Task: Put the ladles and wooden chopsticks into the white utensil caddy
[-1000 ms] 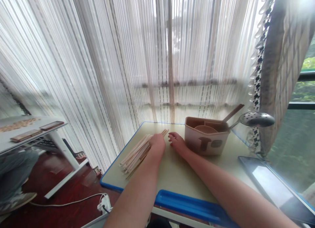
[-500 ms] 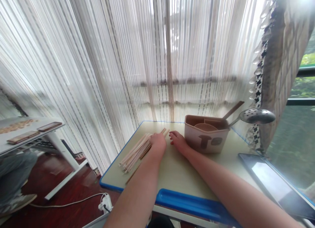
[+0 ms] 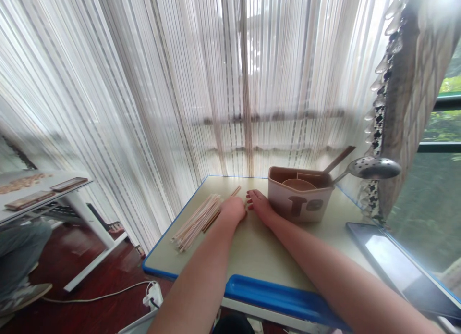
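A bundle of thin pale wooden sticks [image 3: 196, 221] lies slantwise on the left part of the cream table [image 3: 259, 252]. My left hand [image 3: 234, 210] rests curled over the bundle's far end, and one stick tip pokes out beyond it. My right hand [image 3: 260, 205] lies just to the right, its fingers pressed together and touching the left hand at the stick ends. A pink-brown divided holder [image 3: 298, 202] stands directly right of my right hand.
A wooden handle and a metal perforated skimmer [image 3: 374, 168] stick out of the holder to the right. A dark tablet [image 3: 392, 264] lies at the table's right edge. String curtains hang close behind. A blue tray edge [image 3: 281, 300] runs along the near side. A white side table [image 3: 43, 192] stands left.
The loose stick that lay near the table's front left is gone and the bundle looks tighter. Both hands have stayed at the far stick ends, drawn slightly closer together.
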`<state>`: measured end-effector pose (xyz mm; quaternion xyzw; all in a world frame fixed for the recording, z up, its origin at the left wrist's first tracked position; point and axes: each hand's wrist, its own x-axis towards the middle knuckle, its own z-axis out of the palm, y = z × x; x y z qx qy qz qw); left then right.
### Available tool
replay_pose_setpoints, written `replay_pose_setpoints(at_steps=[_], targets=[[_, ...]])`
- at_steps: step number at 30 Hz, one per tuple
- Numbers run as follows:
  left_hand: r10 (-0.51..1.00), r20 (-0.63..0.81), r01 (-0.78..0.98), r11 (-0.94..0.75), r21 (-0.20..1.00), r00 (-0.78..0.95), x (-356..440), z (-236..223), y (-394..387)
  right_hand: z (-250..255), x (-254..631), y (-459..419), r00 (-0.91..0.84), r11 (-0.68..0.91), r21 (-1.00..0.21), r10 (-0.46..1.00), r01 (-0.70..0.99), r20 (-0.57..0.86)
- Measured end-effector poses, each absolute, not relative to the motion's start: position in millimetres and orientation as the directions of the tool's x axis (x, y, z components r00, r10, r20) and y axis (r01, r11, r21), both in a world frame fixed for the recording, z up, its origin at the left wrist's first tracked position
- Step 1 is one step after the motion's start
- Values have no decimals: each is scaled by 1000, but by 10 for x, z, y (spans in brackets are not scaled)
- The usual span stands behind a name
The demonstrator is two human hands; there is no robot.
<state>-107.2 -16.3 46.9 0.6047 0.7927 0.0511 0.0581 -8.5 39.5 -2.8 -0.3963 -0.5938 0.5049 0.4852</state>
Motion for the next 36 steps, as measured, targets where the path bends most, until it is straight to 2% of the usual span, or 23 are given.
replay_pose_setpoints(at_steps=[8,12,17,23,28,30,33,36], targets=[[955,-24,936,295,192,-296,-1108,475,-112,-10,-84,379,-220,169,-985,961,-17,169],[950,43,927,291,236,-309,-1099,517,-106,30,-98,399,-232,210,-978,952,12,202],[930,167,917,270,294,-327,-1070,612,-147,225,-77,380,-153,312,-949,941,38,303],[852,435,885,65,462,-290,-1020,650,-184,680,17,180,-88,376,-926,923,12,374],[791,562,840,-121,529,-240,-958,634,-182,1011,110,53,-100,208,-967,970,-145,223],[767,608,830,-194,523,-203,-920,629,-189,1097,152,59,-76,284,-944,951,-165,300],[721,673,809,-293,510,-164,-856,615,-203,1224,242,75,-30,461,-881,884,-112,466],[693,706,788,-352,506,-144,-803,604,-216,1377,354,22,-50,513,-855,855,-69,517]])
